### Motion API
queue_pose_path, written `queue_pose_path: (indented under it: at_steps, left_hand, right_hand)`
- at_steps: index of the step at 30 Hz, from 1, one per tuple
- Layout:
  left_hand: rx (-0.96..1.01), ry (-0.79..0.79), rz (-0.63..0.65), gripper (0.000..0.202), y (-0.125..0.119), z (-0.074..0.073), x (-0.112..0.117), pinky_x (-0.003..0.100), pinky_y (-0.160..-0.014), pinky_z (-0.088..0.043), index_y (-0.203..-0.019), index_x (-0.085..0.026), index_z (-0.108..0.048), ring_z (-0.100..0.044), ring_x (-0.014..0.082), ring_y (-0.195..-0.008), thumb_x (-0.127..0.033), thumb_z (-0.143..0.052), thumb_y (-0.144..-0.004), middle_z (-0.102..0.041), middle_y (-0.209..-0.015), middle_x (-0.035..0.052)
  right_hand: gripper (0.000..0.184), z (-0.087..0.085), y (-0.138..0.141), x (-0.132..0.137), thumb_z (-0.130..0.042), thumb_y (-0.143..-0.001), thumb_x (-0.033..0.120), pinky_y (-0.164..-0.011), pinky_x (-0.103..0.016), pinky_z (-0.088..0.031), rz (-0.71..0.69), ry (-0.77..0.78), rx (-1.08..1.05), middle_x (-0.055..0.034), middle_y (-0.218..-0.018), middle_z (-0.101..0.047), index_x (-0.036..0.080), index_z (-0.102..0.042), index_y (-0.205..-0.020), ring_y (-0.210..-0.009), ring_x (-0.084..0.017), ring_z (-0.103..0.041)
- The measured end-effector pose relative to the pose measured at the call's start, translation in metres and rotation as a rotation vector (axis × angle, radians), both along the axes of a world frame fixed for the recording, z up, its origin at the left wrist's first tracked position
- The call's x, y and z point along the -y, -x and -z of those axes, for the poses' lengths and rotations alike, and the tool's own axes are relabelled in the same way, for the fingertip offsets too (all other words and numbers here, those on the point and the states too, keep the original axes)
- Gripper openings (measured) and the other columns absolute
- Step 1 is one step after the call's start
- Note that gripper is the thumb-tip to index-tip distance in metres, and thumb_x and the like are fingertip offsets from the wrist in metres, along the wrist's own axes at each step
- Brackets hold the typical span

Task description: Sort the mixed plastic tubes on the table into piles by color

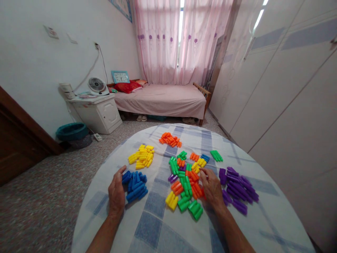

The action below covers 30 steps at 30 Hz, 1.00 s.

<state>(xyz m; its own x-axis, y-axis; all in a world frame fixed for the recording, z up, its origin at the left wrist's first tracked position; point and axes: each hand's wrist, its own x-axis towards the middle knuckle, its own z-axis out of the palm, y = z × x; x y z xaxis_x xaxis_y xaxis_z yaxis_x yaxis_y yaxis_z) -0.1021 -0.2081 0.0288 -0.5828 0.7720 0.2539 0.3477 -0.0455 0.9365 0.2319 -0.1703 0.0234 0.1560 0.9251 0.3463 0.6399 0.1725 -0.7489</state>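
My left hand (116, 193) rests on the table at the left edge of a heap of blue plastic pieces (135, 184), its fingers loosely extended and holding nothing visible. On the other side, my right hand (211, 185) reaches over the right edge of a mixed pile of green pieces (186, 185), orange pieces (177, 187), yellow pieces (172, 201) and a few purple ones (173, 178). Its fingers are bent but apart; the tips near the orange pieces are partly hidden. The pieces look like short tubes joined side by side.
Sorted heaps of yellow pieces (142, 156), orange pieces (170, 139) and purple pieces (239, 188) lie around the mixed pile. A green piece (216, 155) lies apart at the right. The round table has a checked cloth (149, 225). A bed (163, 100) stands beyond.
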Motion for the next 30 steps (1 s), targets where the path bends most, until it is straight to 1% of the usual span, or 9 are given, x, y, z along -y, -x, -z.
queue_pose_path:
  at_steps: [4, 10, 13, 15, 18, 21, 25, 28, 30]
  left_hand:
    - [0.122, 0.042, -0.06, 0.057, 0.006, 0.003, -0.002, 0.04, -0.103, -0.035, -0.114, -0.015, -0.06, -0.051, 0.023, -0.116, -0.052, -0.024, -0.09, -0.059, -0.12, 0.0092]
    - [-0.167, -0.112, -0.088, 0.048, -0.001, 0.0, 0.003, 0.036, -0.107, -0.032, -0.113, -0.014, -0.058, -0.048, 0.0209, -0.119, -0.045, -0.029, -0.091, -0.056, -0.122, 0.0096]
    - [-0.243, -0.086, 0.026, 0.042, -0.005, 0.0, 0.004, 0.036, -0.108, -0.032, -0.113, -0.017, -0.057, -0.049, 0.02, -0.118, -0.043, -0.032, -0.091, -0.056, -0.121, 0.0079]
    - [-0.257, -0.113, 0.004, 0.041, -0.006, 0.0, 0.003, 0.037, -0.109, -0.03, -0.112, -0.017, -0.058, -0.047, 0.0206, -0.12, -0.043, -0.034, -0.09, -0.054, -0.125, 0.0082]
    - [-0.121, -0.144, -0.053, 0.044, -0.003, 0.002, 0.003, 0.038, -0.106, -0.034, -0.113, -0.017, -0.058, -0.048, 0.022, -0.119, -0.046, -0.034, -0.09, -0.053, -0.126, 0.0086]
    - [0.062, -0.102, -0.011, 0.047, 0.001, 0.008, 0.002, 0.038, -0.101, -0.04, -0.116, -0.018, -0.057, -0.053, 0.022, -0.113, -0.049, -0.035, -0.089, -0.056, -0.124, 0.0075]
    - [0.08, -0.087, -0.088, 0.047, 0.006, 0.016, -0.001, 0.037, -0.101, -0.038, -0.116, -0.019, -0.057, -0.048, 0.0222, -0.119, -0.048, -0.034, -0.088, -0.055, -0.126, 0.007]
    - [-0.017, -0.018, -0.183, 0.049, 0.007, 0.009, 0.0, 0.041, -0.103, -0.036, -0.116, -0.017, -0.057, -0.049, 0.0234, -0.117, -0.047, -0.029, -0.09, -0.055, -0.124, 0.0089]
    - [-0.164, -0.077, -0.226, 0.047, 0.002, -0.005, 0.005, 0.042, -0.105, -0.033, -0.116, -0.016, -0.057, -0.046, 0.024, -0.119, -0.046, -0.031, -0.089, -0.053, -0.125, 0.0098]
  right_hand:
    - [0.032, 0.006, 0.001, 0.011, -0.036, -0.088, 0.037, -0.088, -0.039, -0.043, -0.026, 0.003, 0.032, -0.0073, -0.095, -0.063, 0.019, -0.061, -0.094, -0.094, -0.021, -0.057]
    - [0.027, 0.014, 0.009, 0.019, -0.036, -0.09, 0.033, -0.092, -0.04, -0.041, -0.12, -0.078, 0.027, -0.0071, -0.098, -0.061, 0.021, -0.059, -0.098, -0.098, -0.021, -0.054]
    - [0.03, 0.011, 0.008, 0.018, -0.036, -0.09, 0.037, -0.092, -0.038, -0.041, -0.084, -0.027, -0.072, -0.0075, -0.101, -0.061, 0.02, -0.06, -0.097, -0.099, -0.02, -0.055]
    - [0.033, 0.01, 0.004, 0.017, -0.036, -0.089, 0.039, -0.092, -0.036, -0.041, -0.038, 0.008, -0.158, -0.0076, -0.105, -0.062, 0.02, -0.061, -0.099, -0.101, -0.02, -0.055]
    - [0.038, 0.013, -0.004, 0.014, -0.035, -0.088, 0.043, -0.088, -0.036, -0.044, 0.041, 0.04, -0.285, -0.0078, -0.107, -0.063, 0.02, -0.062, -0.102, -0.1, -0.021, -0.057]
    - [0.04, 0.018, -0.01, 0.011, -0.035, -0.088, 0.046, -0.086, -0.036, -0.046, 0.049, 0.057, -0.361, -0.0077, -0.106, -0.064, 0.02, -0.062, -0.102, -0.097, -0.021, -0.06]
    - [0.04, 0.019, -0.01, 0.01, -0.036, -0.088, 0.046, -0.087, -0.035, -0.046, 0.035, 0.068, -0.402, -0.0073, -0.108, -0.064, 0.02, -0.063, -0.103, -0.1, -0.02, -0.059]
    - [0.041, 0.016, -0.009, 0.01, -0.035, -0.088, 0.047, -0.085, -0.035, -0.047, 0.044, 0.079, -0.418, -0.0076, -0.106, -0.064, 0.02, -0.063, -0.102, -0.097, -0.02, -0.06]
    - [0.041, 0.015, -0.008, 0.01, -0.036, -0.088, 0.048, -0.084, -0.035, -0.047, 0.051, 0.082, -0.422, -0.0075, -0.105, -0.065, 0.02, -0.063, -0.101, -0.095, -0.021, -0.061]
